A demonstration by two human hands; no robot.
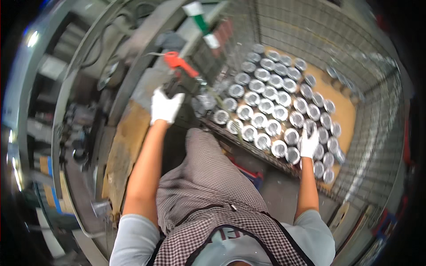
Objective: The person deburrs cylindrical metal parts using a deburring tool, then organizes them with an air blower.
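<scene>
My right hand (309,144), in a white glove, reaches into a wire mesh cage and grips a silvery round metal part (310,126) among the others. Several rows of similar round metal parts (266,106), with ribbed round tops, stand upright on a brown board. Over at the left, my left hand (165,106), also gloved in white, has its thumb and fingers around a dark object (172,88), blurred and partly hidden. Just beyond it sits an orange air blow gun (179,63) with a metallic tip; I cannot tell whether the hand touches it.
The wire mesh cage (372,128) rises around the parts on the far and right sides. A grey machine frame (120,75) with a brown worn ledge (126,137) runs along my left. Something red and blue (250,174) lies beneath the cage's near edge.
</scene>
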